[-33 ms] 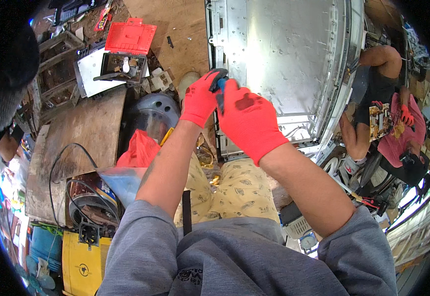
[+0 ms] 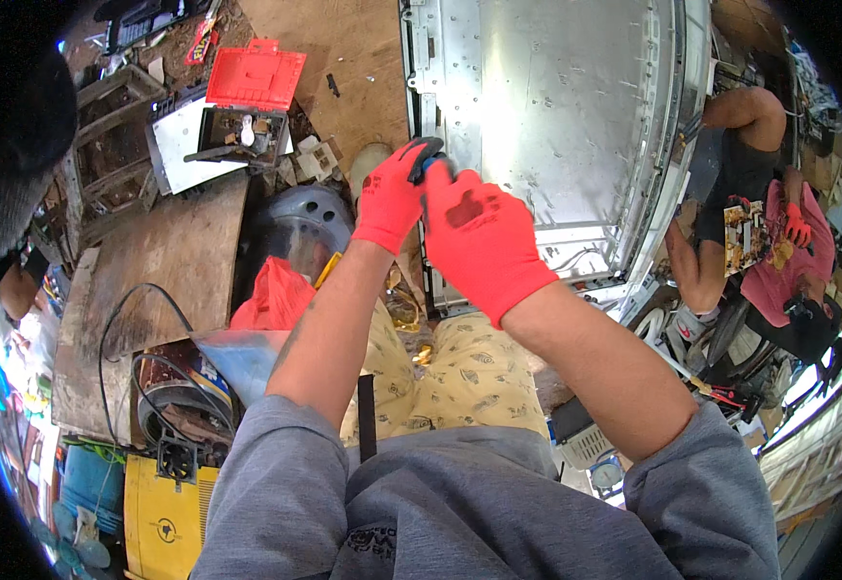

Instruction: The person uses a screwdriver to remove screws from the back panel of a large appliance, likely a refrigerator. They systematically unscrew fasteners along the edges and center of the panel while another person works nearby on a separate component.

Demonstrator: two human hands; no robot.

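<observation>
The head view looks down, close over both forearms (image 2: 590, 362) (in from six o'clock), metal panel (image 2: 561, 116) toward one o'clock

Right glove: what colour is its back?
The right glove is bright red on its back, with a darker patch; the head view shows it best.

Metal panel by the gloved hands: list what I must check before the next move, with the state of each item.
1. Gloves on: left hand and right hand both in red gloves: ok.
2. Firm grip on the blue item between the hands: mostly hidden, cannot tell.
3. Co-worker's gloved hand away from the metal panel: ok.
4. Black cable clear of both hands: ok.
5. Space at the person's left free of clutter: red bag and yellow machine there, not ok.
</observation>
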